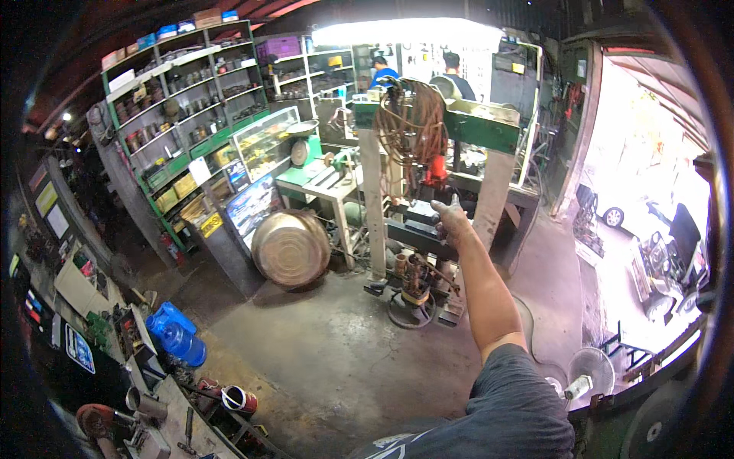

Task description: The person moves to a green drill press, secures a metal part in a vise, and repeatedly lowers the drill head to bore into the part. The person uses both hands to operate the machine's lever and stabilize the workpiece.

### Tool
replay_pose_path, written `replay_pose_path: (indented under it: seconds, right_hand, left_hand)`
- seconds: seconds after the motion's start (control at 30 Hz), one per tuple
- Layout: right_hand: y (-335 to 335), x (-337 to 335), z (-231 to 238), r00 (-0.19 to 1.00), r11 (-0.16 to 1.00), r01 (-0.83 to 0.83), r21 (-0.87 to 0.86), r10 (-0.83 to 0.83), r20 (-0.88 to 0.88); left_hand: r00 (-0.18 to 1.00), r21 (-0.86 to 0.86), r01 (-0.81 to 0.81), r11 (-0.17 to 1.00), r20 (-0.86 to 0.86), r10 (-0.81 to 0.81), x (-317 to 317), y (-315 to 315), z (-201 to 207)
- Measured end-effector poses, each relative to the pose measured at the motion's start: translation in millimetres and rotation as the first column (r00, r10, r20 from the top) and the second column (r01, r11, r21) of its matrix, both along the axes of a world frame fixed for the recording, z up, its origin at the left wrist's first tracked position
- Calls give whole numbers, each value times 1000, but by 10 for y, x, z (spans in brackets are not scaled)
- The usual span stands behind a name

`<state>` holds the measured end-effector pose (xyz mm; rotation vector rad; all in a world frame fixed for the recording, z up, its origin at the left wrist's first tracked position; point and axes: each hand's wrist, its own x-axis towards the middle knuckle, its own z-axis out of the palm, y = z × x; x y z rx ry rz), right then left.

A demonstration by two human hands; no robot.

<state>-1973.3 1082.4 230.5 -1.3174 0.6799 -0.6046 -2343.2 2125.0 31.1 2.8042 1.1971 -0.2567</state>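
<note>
My right hand is stretched out ahead at the end of a bare forearm and dark grey sleeve. Its fingers look dirty and stand apart, and I see nothing held in them. In the picture it overlaps a heavy shop press frame with pale uprights and a green top beam. Whether the fingers touch the frame I cannot tell. A coil of brown hose hangs from the beam, beside a red part. Below stands a greasy machine part above a round metal ring. My left hand is out of view.
A large round drum lies on its side near shelves full of parts. Blue water jugs, a bucket and a cluttered bench line the left. A fan stands right. Two people are at the back.
</note>
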Motion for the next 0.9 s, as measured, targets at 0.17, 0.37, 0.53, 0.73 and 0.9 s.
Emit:
replay_pose_path:
  seconds: [0.17,0.37,0.53,0.73,0.9]
  right_hand:
    - [-337,-514,-139,1000,996,6,-94,-8,-21]
    - [-496,-953,-293,997,998,-59,2,59,-54]
    - [-503,-1052,-242,994,998,67,5,-66,-83]
    - [-300,-1041,-159,998,994,36,100,-41,51]
    - [-186,-1003,-63,998,995,57,81,-56,-8]
  left_hand:
    - [1000,9,14,1000,-17,-14,165,-242,49]
    - [1000,13,-5,1000,-23,5,183,-358,60]
    - [999,8,16,1000,-43,-16,256,-341,20]
    - [998,-2,45,999,-53,-45,405,-301,-30]
    - [998,3,49,999,-42,-49,428,-253,-16]
